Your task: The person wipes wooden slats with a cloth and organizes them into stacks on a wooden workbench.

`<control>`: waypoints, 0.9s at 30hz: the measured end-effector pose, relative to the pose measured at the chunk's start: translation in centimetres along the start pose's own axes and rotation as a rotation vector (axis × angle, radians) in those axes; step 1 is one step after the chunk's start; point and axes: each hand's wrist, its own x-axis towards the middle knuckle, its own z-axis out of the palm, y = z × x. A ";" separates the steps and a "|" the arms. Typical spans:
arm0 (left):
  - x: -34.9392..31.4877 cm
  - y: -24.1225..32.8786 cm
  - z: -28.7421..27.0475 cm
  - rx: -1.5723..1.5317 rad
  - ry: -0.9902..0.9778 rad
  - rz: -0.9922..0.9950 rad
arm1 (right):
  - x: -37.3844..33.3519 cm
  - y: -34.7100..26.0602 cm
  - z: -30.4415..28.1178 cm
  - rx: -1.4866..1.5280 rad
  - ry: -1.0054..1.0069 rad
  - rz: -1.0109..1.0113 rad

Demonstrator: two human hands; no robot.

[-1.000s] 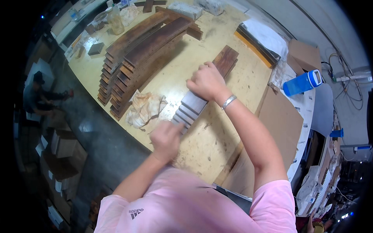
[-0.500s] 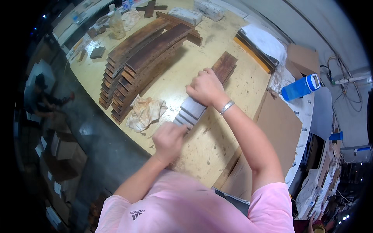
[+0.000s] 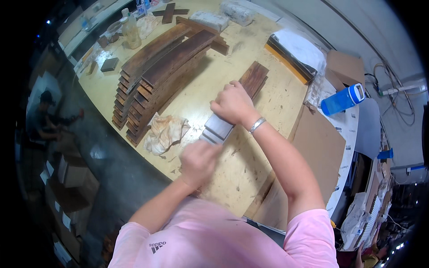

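The stack of wooden slats (image 3: 220, 126) lies on the desk (image 3: 232, 183) toward its near edge, its stepped, pale end pointing to that edge, and it could slip out of line if the right hand (image 3: 231, 105), bent across its middle, let its pressure slacken or pushed unevenly. Those right fingers are curled over the top and side of the stack, gripping it. The left hand (image 3: 199, 163) is curled at the stepped end and blurred, so I cannot tell whether its fingers pinch anything; a quick stroke there could knock a lower slat askew or scrape the knuckles on a corner. The crumpled cloth (image 3: 165, 133), near the desk's left edge, could fall off if an elbow caught it, and the curved piles (image 3: 178, 56) behind it, with staggered ends toward that same edge, might topple if bumped. Against the frame from a second ago, the left hand sits closer to the right and covers more of the steps, so fewer ends show; the right hand's hold, the cloth and the curved piles look unchanged.
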 end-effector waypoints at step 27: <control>-2.9 -2.9 -0.6 0.078 0.099 -0.106 | -0.1 -0.1 -0.1 -0.043 0.002 -0.003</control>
